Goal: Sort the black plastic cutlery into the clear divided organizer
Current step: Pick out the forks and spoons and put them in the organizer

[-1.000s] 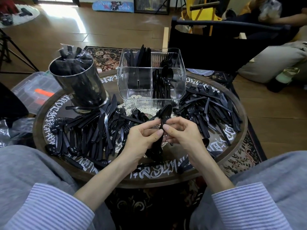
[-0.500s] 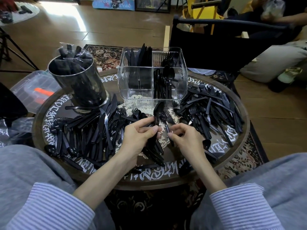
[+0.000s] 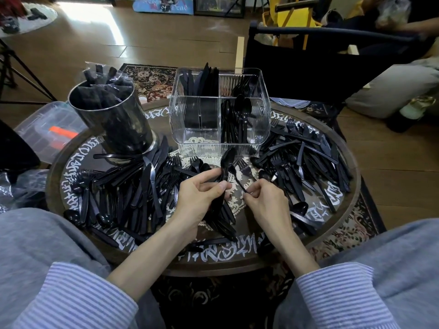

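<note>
My left hand (image 3: 199, 198) grips a stack of black spoons (image 3: 226, 160), their bowls pointing toward the organizer. Just to its right, my right hand (image 3: 263, 205) pinches the handle of one small black spoon (image 3: 234, 174) lifted off the table. The clear divided organizer (image 3: 190, 122) stands at the table's back middle, with knives (image 3: 204, 79) in its back-left cell and spoons (image 3: 240, 115) in its front-right cell. Loose black cutlery lies in a left pile (image 3: 133, 186) and a right pile (image 3: 306, 162).
A shiny metal cylinder (image 3: 111, 122) holding bagged cutlery stands at the back left of the round wooden table (image 3: 237, 262). A clear plastic box (image 3: 42, 129) sits on the floor to the left. A black chair (image 3: 297, 65) and a seated person are behind the table.
My hands have drawn apart. The spoon stack stays in my left hand, while my right hand dropped to the table and picked up a single small spoon.
</note>
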